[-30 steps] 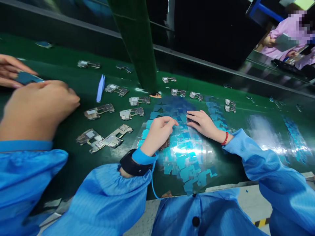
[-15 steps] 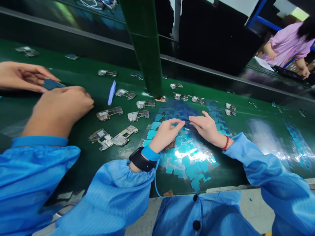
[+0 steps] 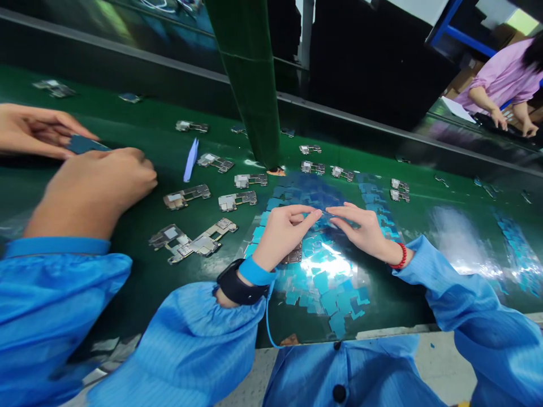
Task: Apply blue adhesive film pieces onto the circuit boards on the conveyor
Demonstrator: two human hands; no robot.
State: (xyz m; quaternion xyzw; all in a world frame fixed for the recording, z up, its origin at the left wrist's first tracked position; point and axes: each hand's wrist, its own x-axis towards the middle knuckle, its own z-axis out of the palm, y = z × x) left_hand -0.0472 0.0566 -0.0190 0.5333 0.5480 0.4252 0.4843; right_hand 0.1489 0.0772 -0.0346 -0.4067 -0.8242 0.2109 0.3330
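Observation:
My left hand (image 3: 287,230), with a black band and a blue strap at the wrist, has thumb and fingers pinched together over a sheet of teal film pieces (image 3: 326,282). Facing it, my right hand (image 3: 360,226) has its thumb and fingers closed, its fingertips almost meeting the left ones. A thin, small item seems to lie between both sets of fingertips, too small to make out. Under my left hand a brown circuit board (image 3: 293,254) shows in part. Left of the film lie several metallic circuit boards, among them a large angled one (image 3: 203,243).
At the left, another person's hands (image 3: 97,175) hold a dark blue piece (image 3: 86,144). Lilac tweezers (image 3: 190,160) lie nearby. A green post (image 3: 250,73) stands behind the film. More boards (image 3: 399,190) and film pieces (image 3: 515,249) lie right. A person in pink (image 3: 504,73) works across.
My right hand has shifted slightly down and right, and its fingers, spread before, have closed toward my left fingertips. My left hand stays nearly in place. The person in pink has moved their hands.

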